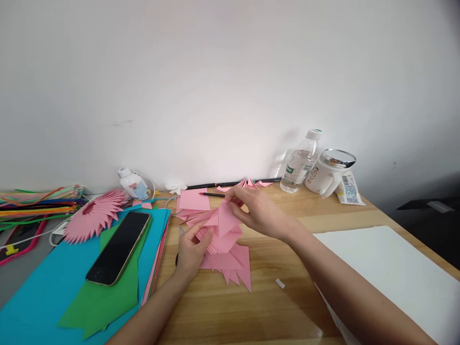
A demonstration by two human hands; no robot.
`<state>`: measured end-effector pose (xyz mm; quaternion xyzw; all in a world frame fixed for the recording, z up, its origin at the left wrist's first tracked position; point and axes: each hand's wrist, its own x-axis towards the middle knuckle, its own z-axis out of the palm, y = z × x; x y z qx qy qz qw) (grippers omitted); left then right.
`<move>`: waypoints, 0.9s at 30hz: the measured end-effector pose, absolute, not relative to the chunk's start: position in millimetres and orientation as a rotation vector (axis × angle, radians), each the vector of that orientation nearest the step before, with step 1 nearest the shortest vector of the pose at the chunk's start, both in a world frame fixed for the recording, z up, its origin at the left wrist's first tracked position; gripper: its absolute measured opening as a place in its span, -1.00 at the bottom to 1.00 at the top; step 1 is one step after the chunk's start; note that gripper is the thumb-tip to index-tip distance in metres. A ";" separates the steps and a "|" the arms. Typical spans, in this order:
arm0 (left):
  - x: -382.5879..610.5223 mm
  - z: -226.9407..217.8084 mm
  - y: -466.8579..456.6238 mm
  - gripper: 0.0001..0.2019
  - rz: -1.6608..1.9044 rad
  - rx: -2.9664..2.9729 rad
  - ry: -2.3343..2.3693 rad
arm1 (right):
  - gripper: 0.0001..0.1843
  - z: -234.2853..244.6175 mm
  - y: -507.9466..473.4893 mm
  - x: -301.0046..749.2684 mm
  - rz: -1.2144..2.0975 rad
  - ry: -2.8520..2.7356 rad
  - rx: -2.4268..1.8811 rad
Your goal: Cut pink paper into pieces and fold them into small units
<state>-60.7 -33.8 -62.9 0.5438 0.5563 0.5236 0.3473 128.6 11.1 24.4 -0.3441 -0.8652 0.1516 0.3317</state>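
Your left grip [191,253] is closed around the near-left side of a bundle of folded pink paper [227,244], thumb on top, just below the center of the frame. Your right grip [260,213] is narrow, thumb and fingertips pinching the upper edge of a pink paper piece [229,220] that lies over that bundle. Beneath your hands, pointed pink scraps [244,268] spread on the wooden desk [230,321]. Just past your right fingertips you have a dark pencil [214,194] with a red end, and beside it a pink square sheet [196,199].

To the lower right of the bundle lies a small white strip [280,283]; at the right of the frame, partly behind your forearm, is a large white sheet [391,263]. Toward the upper right of the desk stand a clear water bottle [298,167] and, just beside it, a white mug [321,179]. At the lower left, your black smartphone [118,249] rests on green paper [111,302] over blue paper [32,297], with a pleated pink paper fan [95,218] above.
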 end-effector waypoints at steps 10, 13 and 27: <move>-65.1 -69.5 -32.3 -0.70 1.307 1.458 1.415 | -0.95 13.0 17.0 124.0 0.463 -2.300 -0.839; -66.1 -72.9 -31.4 -0.71 1.338 1.397 1.396 | -0.85 11.9 17.6 120.4 0.461 -2.296 -0.827; -64.7 -65.7 -33.6 -0.63 1.365 1.324 1.470 | -0.74 37.0 22.4 166.9 0.263 -2.308 -0.957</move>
